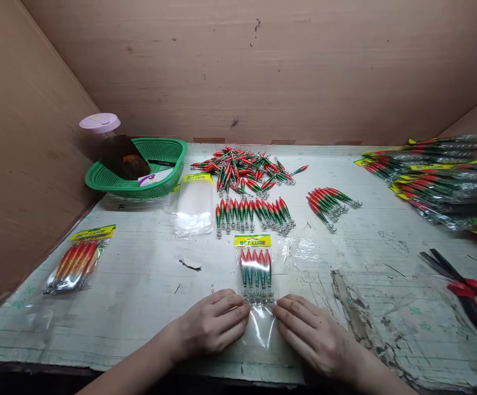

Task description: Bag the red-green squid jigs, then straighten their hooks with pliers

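A clear plastic bag (258, 323) with a yellow header card lies in front of me, holding several red-and-green lures (256, 270). My left hand (211, 323) pinches the bag's open lower end from the left, fingers pressed together. From the right, my right hand (310, 329) grips the same end. Beyond the bag lies a neat row of loose lures (254, 214), a loose pile (246, 170) behind it, and a small bundle (331, 203) to the right.
Empty bags (195, 206) are stacked left of the row. A green basket (139, 167) and a pink-lidded jar (99, 123) stand back left. A packed bag of orange lures (77, 260) lies left. Finished packs (439, 178) pile up right, red-handled pliers (466, 296) near them.
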Demonstrator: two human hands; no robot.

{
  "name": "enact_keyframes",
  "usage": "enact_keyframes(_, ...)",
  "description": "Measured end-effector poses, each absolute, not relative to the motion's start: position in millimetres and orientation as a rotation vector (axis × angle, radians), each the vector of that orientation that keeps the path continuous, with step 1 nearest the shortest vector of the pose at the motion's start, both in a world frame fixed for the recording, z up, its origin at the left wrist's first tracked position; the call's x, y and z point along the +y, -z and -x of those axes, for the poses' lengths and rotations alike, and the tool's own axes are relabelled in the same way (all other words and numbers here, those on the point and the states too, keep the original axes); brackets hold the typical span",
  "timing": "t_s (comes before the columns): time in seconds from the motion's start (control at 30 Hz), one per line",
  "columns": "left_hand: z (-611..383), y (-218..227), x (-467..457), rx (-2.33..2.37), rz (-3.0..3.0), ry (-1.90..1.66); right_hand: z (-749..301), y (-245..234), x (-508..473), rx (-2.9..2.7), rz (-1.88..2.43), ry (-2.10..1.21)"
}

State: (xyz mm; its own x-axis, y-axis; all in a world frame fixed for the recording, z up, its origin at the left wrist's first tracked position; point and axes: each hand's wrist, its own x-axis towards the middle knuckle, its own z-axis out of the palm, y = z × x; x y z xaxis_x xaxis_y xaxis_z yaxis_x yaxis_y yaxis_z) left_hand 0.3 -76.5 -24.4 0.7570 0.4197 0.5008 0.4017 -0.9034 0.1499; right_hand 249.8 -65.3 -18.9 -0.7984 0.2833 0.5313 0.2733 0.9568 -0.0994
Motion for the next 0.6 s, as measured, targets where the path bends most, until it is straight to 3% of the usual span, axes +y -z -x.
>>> enact_keyframes(0.1, -0.5, 32.0, -89.7, 0.871, -2.623, -0.76, -259.7, 20.4, -67.7, -2.514, 0.483, -0.169)
enact_keyframes(0.37, -23.2, 25.8, -110.8, 1.212, -2.125, -1.087, -258.1, 26.1, -86.7, -2.195, 0.862, -0.708)
enact_keyframes(0.6, -44.9, 28.5, -125.1, 1.673, -1.693, -0.982, -238.1, 35.8, -104.9, -1.873, 1.387, -0.699)
